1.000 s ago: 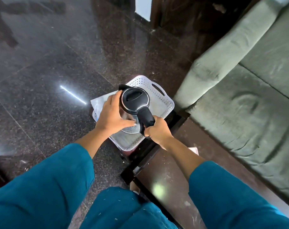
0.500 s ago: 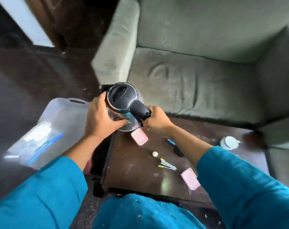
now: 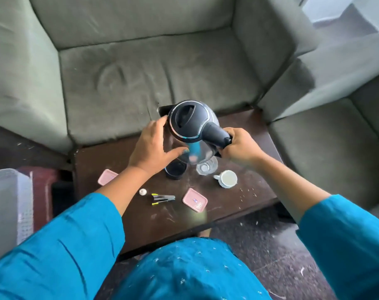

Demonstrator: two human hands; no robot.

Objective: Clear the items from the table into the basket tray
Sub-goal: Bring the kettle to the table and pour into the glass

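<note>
A black-lidded electric kettle (image 3: 188,120) hangs above the far side of the dark wooden table (image 3: 110,156). My right hand (image 3: 240,148) grips its handle and my left hand (image 3: 151,148) cups its clear body. On the table lie two pink lids (image 3: 194,199) (image 3: 106,176), a black round kettle base (image 3: 175,169), a glass (image 3: 207,167), a white cup (image 3: 226,179), a grey stapler-like tool (image 3: 163,198) and a small white piece (image 3: 142,191). The white basket tray (image 3: 4,202) shows at the left edge.
A grey-green sofa (image 3: 162,68) wraps the table's far and right sides. A reddish stool (image 3: 43,185) stands under the basket tray, left of the table. Dark speckled floor (image 3: 270,256) lies in front.
The kettle, in both hands, has moved from above the basket tray rightward to above the table. My view has swung right with it.
</note>
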